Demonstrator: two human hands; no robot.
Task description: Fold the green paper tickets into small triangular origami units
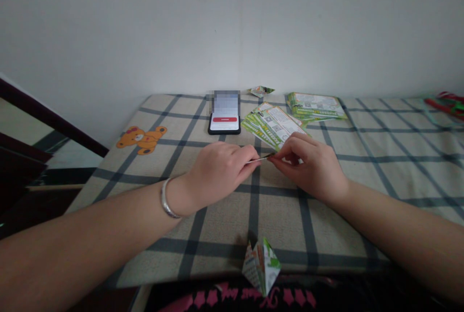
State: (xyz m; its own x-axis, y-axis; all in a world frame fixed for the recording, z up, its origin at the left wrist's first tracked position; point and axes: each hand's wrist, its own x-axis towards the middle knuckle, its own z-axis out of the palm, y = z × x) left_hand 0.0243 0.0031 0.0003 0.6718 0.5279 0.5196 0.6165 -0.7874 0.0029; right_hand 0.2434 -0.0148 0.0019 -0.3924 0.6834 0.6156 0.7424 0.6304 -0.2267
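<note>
Between my two hands, over the middle of the table, is a thin folded piece of paper (264, 158), seen almost edge-on. My left hand (224, 169), with a silver bangle at the wrist, is closed on its left end. The fingertips of my right hand (310, 164) pinch the other end. Much of the paper is hidden by my fingers. Nearer to me, at the table's front edge, stands a folded paper shape (261, 266) with pointed tips, white and green. Just beyond my hands lie several fanned-out green and white printed leaflets (273, 123).
A phone (224, 113) with a lit screen lies at the back. Beside it is another folded paper piece (261, 91). A stack of leaflets (317, 105) sits right of it, red items (449, 106) at far right. A bear picture (141, 139) decorates the checked tablecloth (224, 225).
</note>
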